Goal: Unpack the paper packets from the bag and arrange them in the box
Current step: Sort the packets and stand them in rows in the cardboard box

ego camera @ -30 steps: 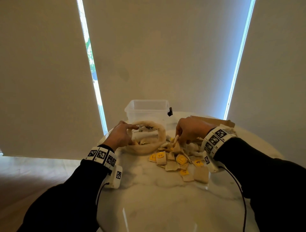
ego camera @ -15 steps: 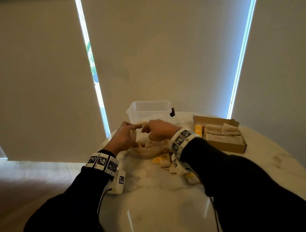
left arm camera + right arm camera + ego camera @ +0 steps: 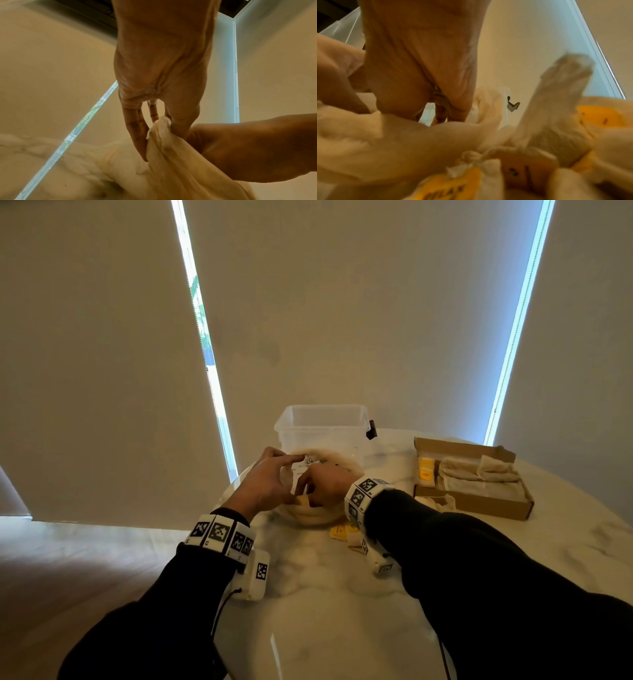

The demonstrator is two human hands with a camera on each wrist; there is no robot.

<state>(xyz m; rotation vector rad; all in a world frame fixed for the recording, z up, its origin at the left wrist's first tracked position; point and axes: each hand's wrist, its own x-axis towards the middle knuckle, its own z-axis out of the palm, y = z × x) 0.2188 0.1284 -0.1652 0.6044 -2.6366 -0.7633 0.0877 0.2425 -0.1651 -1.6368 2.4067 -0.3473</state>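
Note:
A cream cloth bag (image 3: 317, 513) lies open on the marble table (image 3: 329, 611), just in front of a clear plastic box (image 3: 322, 422). My left hand (image 3: 270, 482) pinches the bag's left rim (image 3: 171, 155) between thumb and fingers (image 3: 137, 129). My right hand (image 3: 323, 487) reaches down into the bag's mouth; its fingertips (image 3: 440, 113) are hidden among the cloth beside a white label. Several paper packets (image 3: 342, 532) with yellow tags lie on the table under my right wrist, and show close up in the right wrist view (image 3: 529, 169).
A shallow cardboard box (image 3: 479, 501) at the right holds several beige packets (image 3: 479, 477) and a yellow one (image 3: 426, 470). The round table's left edge runs close by my left wrist. Roller blinds hang behind the table.
My right hand left the loose packets, crossed left to the bag's mouth and dipped inside. That uncovered the cardboard box. My left hand kept its hold on the rim.

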